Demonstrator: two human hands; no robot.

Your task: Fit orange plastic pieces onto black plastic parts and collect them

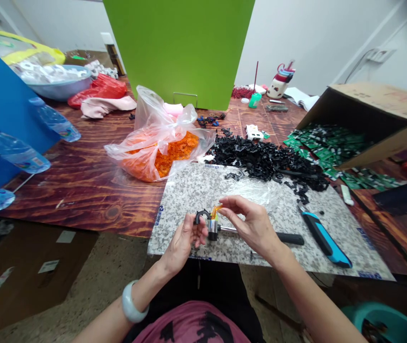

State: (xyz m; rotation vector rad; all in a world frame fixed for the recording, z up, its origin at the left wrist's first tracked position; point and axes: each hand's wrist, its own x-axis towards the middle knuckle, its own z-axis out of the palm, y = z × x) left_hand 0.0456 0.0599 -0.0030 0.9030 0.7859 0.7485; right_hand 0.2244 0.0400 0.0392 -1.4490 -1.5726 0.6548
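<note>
The black plastic clip (201, 217) sits on top of a metal cylinder (213, 229), with an orange piece (216, 211) at the cylinder's upper end. All three are held just above the granite slab (189, 190), close to its near edge. The left hand (183, 239) is partly closed, palm turned inward, its fingers gripping the clip and cylinder assembly from the left. The right hand (251, 225) is closed to a pinch, with thumb and forefinger on the orange piece.

A metal shaft runs right from the cylinder to a black handle (289, 239), which lies under the right hand's wrist side. Farther right, a blue-and-black utility knife (326, 238) lies on the slab near its right edge. A strip of granite separates the hands from the slab's left edge, and a sheet of clear plastic film (260, 190) lies beyond the right hand. Past the slab's far edge is a heap of black plastic parts (260, 159). To its left, a clear bag of orange rings (160, 147) rests on the wooden table (82, 190).
</note>
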